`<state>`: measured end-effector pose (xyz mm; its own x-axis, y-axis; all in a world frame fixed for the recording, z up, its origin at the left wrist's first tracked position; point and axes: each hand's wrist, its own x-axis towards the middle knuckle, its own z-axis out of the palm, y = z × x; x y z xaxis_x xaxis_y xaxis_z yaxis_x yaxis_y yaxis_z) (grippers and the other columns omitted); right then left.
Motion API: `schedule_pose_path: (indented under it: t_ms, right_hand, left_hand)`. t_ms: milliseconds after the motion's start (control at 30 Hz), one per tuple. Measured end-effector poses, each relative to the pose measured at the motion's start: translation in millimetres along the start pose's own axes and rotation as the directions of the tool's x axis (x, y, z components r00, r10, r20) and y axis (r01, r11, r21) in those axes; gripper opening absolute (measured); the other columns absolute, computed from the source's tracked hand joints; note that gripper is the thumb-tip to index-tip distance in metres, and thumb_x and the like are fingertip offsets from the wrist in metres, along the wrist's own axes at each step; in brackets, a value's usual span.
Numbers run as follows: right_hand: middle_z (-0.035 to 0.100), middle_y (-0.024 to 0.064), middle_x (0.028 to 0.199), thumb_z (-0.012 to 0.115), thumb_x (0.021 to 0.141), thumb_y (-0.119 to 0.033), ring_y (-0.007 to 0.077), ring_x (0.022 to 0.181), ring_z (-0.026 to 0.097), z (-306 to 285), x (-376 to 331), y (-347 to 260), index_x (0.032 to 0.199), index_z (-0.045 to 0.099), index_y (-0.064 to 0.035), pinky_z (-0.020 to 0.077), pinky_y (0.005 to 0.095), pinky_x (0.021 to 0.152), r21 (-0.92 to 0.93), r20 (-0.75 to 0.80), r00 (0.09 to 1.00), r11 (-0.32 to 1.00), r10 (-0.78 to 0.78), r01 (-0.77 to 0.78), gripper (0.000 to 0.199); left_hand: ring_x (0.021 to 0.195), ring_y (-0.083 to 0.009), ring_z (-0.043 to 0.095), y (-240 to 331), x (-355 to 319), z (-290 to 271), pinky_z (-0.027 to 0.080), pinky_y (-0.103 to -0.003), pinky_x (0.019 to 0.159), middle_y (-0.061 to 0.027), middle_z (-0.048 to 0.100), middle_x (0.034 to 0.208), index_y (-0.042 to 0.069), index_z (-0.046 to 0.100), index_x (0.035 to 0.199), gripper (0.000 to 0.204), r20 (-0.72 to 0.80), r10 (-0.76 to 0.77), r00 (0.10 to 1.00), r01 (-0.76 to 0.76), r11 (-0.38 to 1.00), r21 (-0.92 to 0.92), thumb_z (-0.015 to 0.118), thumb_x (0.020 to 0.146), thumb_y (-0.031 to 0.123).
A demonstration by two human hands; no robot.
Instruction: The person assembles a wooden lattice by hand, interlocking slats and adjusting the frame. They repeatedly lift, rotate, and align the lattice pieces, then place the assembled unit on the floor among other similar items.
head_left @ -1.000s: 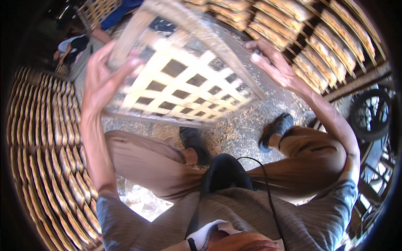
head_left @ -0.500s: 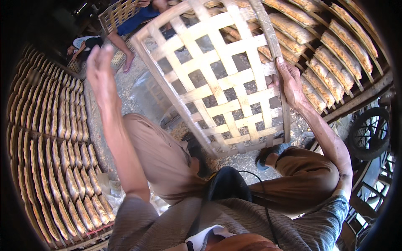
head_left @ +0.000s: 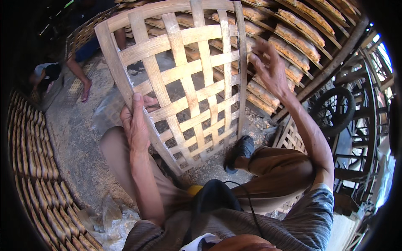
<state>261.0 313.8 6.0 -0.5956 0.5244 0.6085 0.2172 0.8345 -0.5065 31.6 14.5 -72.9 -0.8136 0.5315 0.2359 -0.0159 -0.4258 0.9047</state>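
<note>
A woven bamboo tray [head_left: 187, 69] with a wooden frame stands tilted in front of me, its open lattice facing me. My left hand [head_left: 136, 121] grips its left frame bar, thumb on the near side and fingers through the lattice. Just off the tray's right edge, my right hand [head_left: 270, 69] is raised with its fingers apart and slightly curled, somewhat blurred, holding nothing. Behind that hand are racked rows of pale, orange-topped slabs [head_left: 295, 52].
More slab rows [head_left: 35, 146] line the left side. Crumpled clear plastic [head_left: 111, 224] lies at lower left. A black wheel [head_left: 335, 111] and dark wooden framing stand at right. Another lattice tray [head_left: 293, 136] leans near my right knee. Another person's leg [head_left: 79, 75] shows at upper left.
My left hand has come from the air onto the tray's left bar. My right hand has let go of the right bar. The view has turned to the right.
</note>
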Motion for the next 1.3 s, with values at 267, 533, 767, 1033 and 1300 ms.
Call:
schedule_pose_path:
  t_ms: [267,533,767,1033,1300]
  right_hand:
    - [0.071,0.0150,0.121,0.075,0.096,-0.020,0.0269,0.100,0.077,-42,27,-27,0.130,0.068,-0.0026,0.0670,0.0363,0.079,-0.456,0.062,0.955,0.844,-0.289,0.284,0.039]
    - [0.075,0.0086,0.098,0.074,0.095,-0.016,0.0250,0.077,0.075,-24,4,-29,0.110,0.077,-0.0060,0.0588,0.0380,0.066,-0.618,0.022,0.918,0.716,-0.396,0.324,0.019]
    - [0.075,0.0058,0.099,0.069,0.094,-0.009,0.0268,0.079,0.075,-30,-7,3,0.109,0.076,-0.0086,0.0597,0.0387,0.063,-0.675,0.050,0.929,0.673,-0.366,0.302,0.017]
    - [0.067,0.0054,0.117,0.063,0.101,-0.011,0.0343,0.083,0.073,-28,-15,26,0.124,0.062,-0.0119,0.0607,0.0423,0.063,-0.658,0.283,0.882,0.592,-0.377,0.465,0.023]
    - [0.063,0.0078,0.074,0.058,0.107,-0.031,0.0205,0.059,0.059,27,-42,-18,0.098,0.070,-0.0058,0.0474,0.0333,0.054,-0.155,0.120,0.988,0.985,0.092,-0.073,0.030]
  left_hand:
    - [0.087,-0.0210,0.072,14,-4,17,0.059,-0.036,0.079,-0.0114,0.070,0.088,-0.002,0.068,0.094,0.043,0.091,-0.029,0.995,0.029,1.000,0.001,0.059,0.108,0.038]
    - [0.085,-0.0203,0.073,22,-4,20,0.061,-0.035,0.074,-0.0094,0.071,0.084,-0.001,0.070,0.092,0.044,0.200,0.042,0.979,-0.062,0.994,0.095,0.060,0.107,0.039]
    - [0.085,-0.0182,0.075,-10,16,19,0.057,-0.036,0.085,-0.0044,0.073,0.080,0.006,0.073,0.090,0.039,0.349,0.136,0.927,-0.151,0.988,0.016,0.062,0.106,0.040]
    - [0.082,-0.0176,0.074,-12,8,14,0.061,-0.032,0.074,-0.0097,0.074,0.085,0.003,0.072,0.093,0.054,0.303,-0.007,0.953,-0.019,0.996,0.084,0.053,0.107,0.051]
    - [0.078,-0.0205,0.075,-27,9,-10,0.063,-0.033,0.070,-0.0174,0.074,0.089,-0.004,0.067,0.109,0.065,0.147,-0.107,0.983,0.091,0.990,0.111,0.042,0.109,0.057]
